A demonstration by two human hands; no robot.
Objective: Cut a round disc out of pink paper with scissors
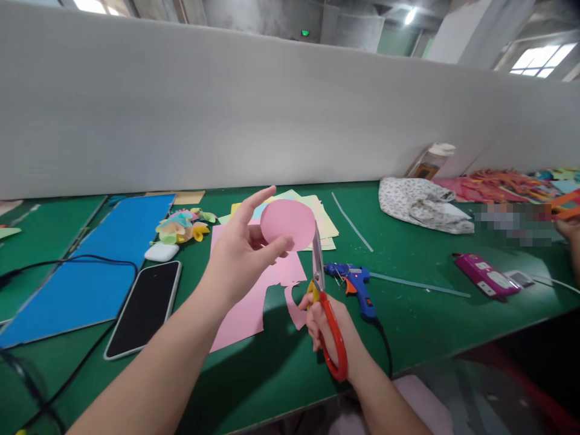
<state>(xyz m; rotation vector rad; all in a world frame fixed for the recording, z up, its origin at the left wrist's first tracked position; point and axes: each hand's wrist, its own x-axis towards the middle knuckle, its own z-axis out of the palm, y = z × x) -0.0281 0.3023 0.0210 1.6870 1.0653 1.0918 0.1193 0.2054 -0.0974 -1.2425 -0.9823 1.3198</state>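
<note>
Between thumb and fingers, my left hand point(242, 251) pinches a round pink paper piece point(290, 222) above the table. My right hand point(333, 329) is closed round the handles of red-handled scissors point(333, 338). Their blades point up and lie along the right edge of the pink circle; whether they bite into the paper I cannot tell. Below, a cut pink sheet point(242, 314) lies on the green table, with a curved pink scrap point(294, 311) beside my right hand. Pale coloured papers point(326, 223) are stacked behind the circle.
Right of my hand lies a blue glue gun point(357, 281) with its cord. A phone point(145, 308), a white case point(162, 252), paper flowers point(183, 226) and a blue board point(99, 260) are on the left. Further right are a patterned cloth point(421, 202), a purple device point(487, 275) and another person's hand point(571, 232).
</note>
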